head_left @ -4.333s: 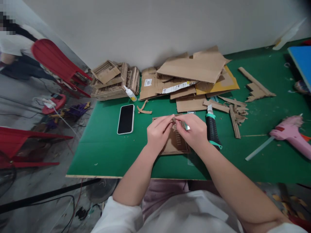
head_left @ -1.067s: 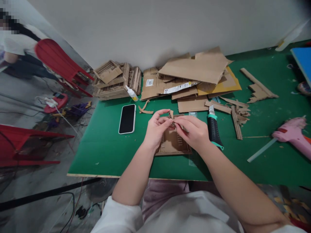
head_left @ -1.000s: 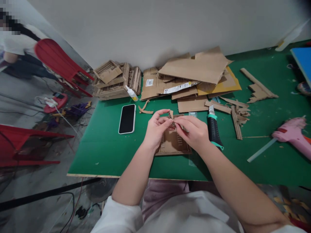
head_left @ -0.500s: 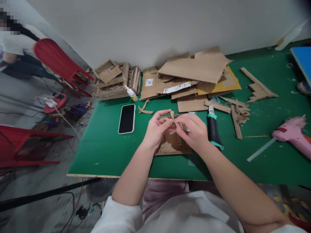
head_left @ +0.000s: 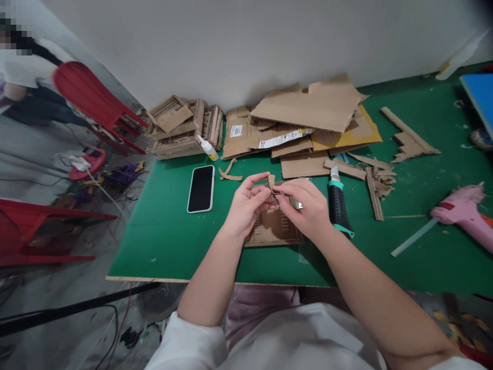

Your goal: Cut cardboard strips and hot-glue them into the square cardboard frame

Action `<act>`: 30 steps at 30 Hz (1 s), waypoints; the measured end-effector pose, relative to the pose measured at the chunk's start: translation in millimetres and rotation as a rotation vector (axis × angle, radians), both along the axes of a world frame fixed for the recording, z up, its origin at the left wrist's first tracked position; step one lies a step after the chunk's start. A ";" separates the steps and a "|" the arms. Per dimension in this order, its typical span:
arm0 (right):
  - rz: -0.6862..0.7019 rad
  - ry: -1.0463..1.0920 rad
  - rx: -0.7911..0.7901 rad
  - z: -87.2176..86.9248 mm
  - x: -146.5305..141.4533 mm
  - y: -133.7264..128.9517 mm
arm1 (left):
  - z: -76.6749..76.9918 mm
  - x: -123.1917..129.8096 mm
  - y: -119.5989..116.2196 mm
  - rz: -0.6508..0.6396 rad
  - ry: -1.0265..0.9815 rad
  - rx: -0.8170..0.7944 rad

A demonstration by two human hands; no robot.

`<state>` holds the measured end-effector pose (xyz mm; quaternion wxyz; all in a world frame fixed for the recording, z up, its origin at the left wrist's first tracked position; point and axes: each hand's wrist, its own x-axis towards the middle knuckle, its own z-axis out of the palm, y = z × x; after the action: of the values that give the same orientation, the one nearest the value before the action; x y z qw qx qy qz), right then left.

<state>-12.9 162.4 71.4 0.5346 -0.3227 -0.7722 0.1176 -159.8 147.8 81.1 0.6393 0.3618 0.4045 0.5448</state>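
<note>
Between my hands is a small corrugated cardboard piece (head_left: 271,183), its upper end standing above the fingers. My left hand (head_left: 248,203) pinches it from the left with thumb and fingers. From the right, my right hand (head_left: 304,205) is closed on the same piece with thumb and forefinger. Both hands are over a flat cardboard tray (head_left: 273,234) with low edges and small ribbed strips, which lies on the green table (head_left: 154,241). The fingers hide the tray's upper part and some of the small piece.
A phone (head_left: 201,189) and glue bottle (head_left: 208,148) lie left; a cutter with its blade out (head_left: 339,205) and a pink glue gun (head_left: 462,205) lie right. Cardboard sheets (head_left: 308,108), scraps and stacked frames (head_left: 181,128) line the back. A person (head_left: 31,72) is far left.
The small cardboard piece and the fingertips have shifted very slightly to the left. Both hands keep their hold. The person at the far left has moved an arm a little.
</note>
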 end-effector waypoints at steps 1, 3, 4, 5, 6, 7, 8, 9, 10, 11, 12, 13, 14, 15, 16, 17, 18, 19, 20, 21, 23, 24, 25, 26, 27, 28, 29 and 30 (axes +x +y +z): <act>0.002 -0.007 0.005 0.1 0.3 0.2 | 0.0 -0.2 0.1 0.004 -0.004 0.006; -0.002 -0.014 0.014 0.2 0.8 0.6 | -0.2 0.1 0.2 0.013 -0.003 0.018; -0.007 -0.016 0.016 0.1 0.9 0.7 | -0.3 0.4 0.3 0.015 0.002 0.023; -0.013 -0.015 0.018 0.0 0.9 0.7 | -0.5 0.7 0.3 0.015 0.008 0.026; -0.019 -0.012 0.019 -0.2 0.7 0.6 | -0.8 1.0 0.3 0.014 0.014 0.030; -0.025 -0.007 0.020 -0.4 0.3 0.5 | -1.2 1.3 0.3 0.010 0.023 0.034; -0.031 0.000 0.020 -0.7 -0.3 0.5 | -1.7 1.4 0.3 0.006 0.032 0.040; -0.036 0.008 0.017 -0.9 -0.9 0.4 | -2.3 1.4 0.3 0.003 0.042 0.047; -0.040 0.014 0.014 -1.1 -1.4 0.4 | -2.9 1.3 0.3 0.000 0.050 0.053; -0.042 0.018 0.010 -1.2 -1.9 0.3 | -3.6 1.2 0.4 -0.003 0.056 0.055; -0.042 0.018 0.005 -1.2 -2.3 0.3 | -4.1 1.0 0.4 -0.006 0.057 0.054; -0.039 0.016 0.002 -1.2 -2.4 0.3 | -4.5 0.8 0.4 -0.009 0.055 0.050; -0.035 0.013 0.001 -1.0 -2.3 0.3 | -4.7 0.6 0.4 -0.009 0.050 0.043; -0.029 0.011 0.002 -0.8 -2.1 0.4 | -4.5 0.6 0.4 -0.007 0.044 0.036; -0.022 0.008 0.005 -0.5 -1.7 0.5 | -4.2 0.6 0.3 -0.002 0.039 0.032; -0.014 0.005 0.009 -0.2 -1.3 0.6 | -3.6 0.8 0.3 0.004 0.034 0.030; -0.007 0.000 0.014 0.0 -0.9 0.8 | -3.0 1.0 0.2 0.009 0.032 0.031; -0.004 -0.006 0.020 0.2 -0.5 1.1 | -2.2 1.2 0.2 0.014 0.032 0.034; -0.003 -0.013 0.026 0.2 -0.2 1.3 | -1.5 1.5 0.1 0.017 0.034 0.037; -0.005 -0.019 0.035 0.2 -0.1 1.5 | -0.9 1.7 0.1 0.020 0.039 0.039; -0.014 -0.026 0.058 0.0 -0.1 1.7 | -0.3 1.9 0.0 0.024 0.052 0.039; -0.019 -0.026 0.068 -0.1 -0.3 1.7 | -0.3 2.0 0.1 0.024 0.057 0.039; -0.023 -0.026 0.075 -0.3 -0.5 1.6 | -0.5 2.0 0.1 0.023 0.060 0.039; -0.027 -0.024 0.079 -0.4 -0.7 1.4 | -0.8 1.9 0.2 0.020 0.061 0.040; -0.029 -0.023 0.080 -0.4 -0.9 1.2 | -1.1 1.9 0.3 0.017 0.060 0.041; -0.030 -0.022 0.079 -0.3 -0.9 1.0 | -1.5 2.0 0.4 0.014 0.058 0.042; -0.031 -0.021 0.078 -0.2 -1.0 0.8 | -1.7 2.1 0.5 0.011 0.053 0.044; -0.033 -0.020 0.077 0.1 -1.0 0.7 | -1.7 2.2 0.5 0.009 0.046 0.043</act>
<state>-13.8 163.1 71.5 0.5406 -0.3158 -0.7761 0.0756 -157.6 148.3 79.4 0.6194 0.3863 0.4089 0.5477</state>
